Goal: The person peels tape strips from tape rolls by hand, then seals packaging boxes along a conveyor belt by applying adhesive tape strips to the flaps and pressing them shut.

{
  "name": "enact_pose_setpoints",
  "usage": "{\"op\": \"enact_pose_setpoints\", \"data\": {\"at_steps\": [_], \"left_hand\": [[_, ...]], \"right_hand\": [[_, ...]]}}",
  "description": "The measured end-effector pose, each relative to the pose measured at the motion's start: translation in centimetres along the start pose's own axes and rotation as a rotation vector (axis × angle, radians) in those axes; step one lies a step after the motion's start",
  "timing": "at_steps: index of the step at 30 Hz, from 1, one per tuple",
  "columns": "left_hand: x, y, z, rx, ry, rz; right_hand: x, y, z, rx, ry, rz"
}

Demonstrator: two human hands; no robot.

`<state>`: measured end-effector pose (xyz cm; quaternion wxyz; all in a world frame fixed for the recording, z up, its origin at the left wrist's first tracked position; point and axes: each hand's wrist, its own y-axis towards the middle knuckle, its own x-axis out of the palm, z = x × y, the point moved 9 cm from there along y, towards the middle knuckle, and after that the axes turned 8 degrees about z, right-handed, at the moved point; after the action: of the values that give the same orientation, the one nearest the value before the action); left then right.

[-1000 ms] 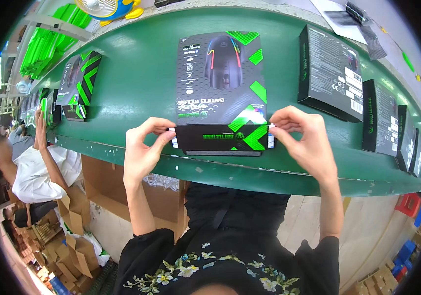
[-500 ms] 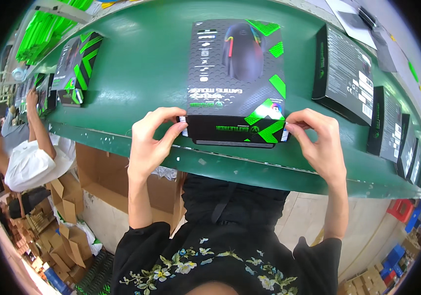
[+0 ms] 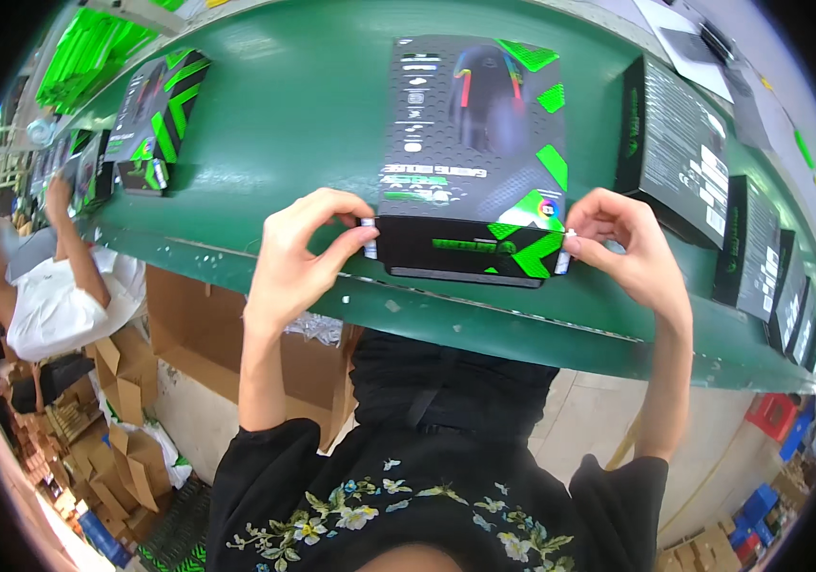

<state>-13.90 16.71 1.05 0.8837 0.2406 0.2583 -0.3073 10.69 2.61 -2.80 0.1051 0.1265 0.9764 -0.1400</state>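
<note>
A black and green computer mouse box (image 3: 470, 195) lies on the green bench in front of me, a mouse pictured on its top. Its black end panel faces me, with a narrow flap edge (image 3: 465, 278) along the bottom. My left hand (image 3: 310, 243) is closed in a pinch at the box's left near corner, by a small whitish side tab (image 3: 370, 240). At the opposite corner my right hand (image 3: 625, 238) pinches by a similar tab (image 3: 563, 255). Fingertips partly hide both tabs.
More mouse boxes stand in a row on the right, the nearest box (image 3: 675, 153) back side up. Further boxes (image 3: 155, 119) lie at left, near a seated co-worker (image 3: 69, 300). The bench's front edge (image 3: 494, 317) runs before me. Below left is an open carton (image 3: 207, 334).
The box and both hands have shifted slightly to the right in the picture. The right fingers have curled a little at the corner; both hands stay at the same corners.
</note>
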Motion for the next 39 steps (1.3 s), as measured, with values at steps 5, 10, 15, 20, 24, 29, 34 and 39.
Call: {"op": "enact_pose_setpoints", "data": {"at_steps": [5, 10, 15, 20, 24, 29, 34, 39], "left_hand": [[0.0, 0.1, 0.0, -0.012, 0.019, 0.014], [0.7, 0.6, 0.1, -0.008, 0.009, -0.023], [0.7, 0.5, -0.4, -0.031, -0.002, -0.021], [1.1, 0.2, -0.1, 0.031, 0.083, -0.017], [0.9, -0.7, 0.6, 0.071, 0.074, -0.002], [-2.0, -4.3, -1.0, -0.113, -0.096, 0.047], [-6.6, -14.6, -7.4, -0.733, -0.132, -0.151], [-12.3, -25.4, -15.0, -0.954, 0.847, -0.145]], "right_hand": [[-0.1, -0.4, -0.8, -0.121, -0.02, 0.075], [-0.9, -1.5, -1.6, -0.224, -0.116, 0.168], [-0.7, -4.2, -3.1, -0.414, -0.332, 0.321], [0.2, -8.6, -3.2, -0.361, -0.4, 0.371], [7.4, -9.2, -2.2, -0.212, 0.12, 0.05], [25.3, -6.2, -1.0, -0.27, 0.279, -0.385], [33.1, -5.8, 4.0, -0.17, 0.28, -0.469], [25.9, -9.1, 7.6, -0.208, 0.032, -0.429]]}}
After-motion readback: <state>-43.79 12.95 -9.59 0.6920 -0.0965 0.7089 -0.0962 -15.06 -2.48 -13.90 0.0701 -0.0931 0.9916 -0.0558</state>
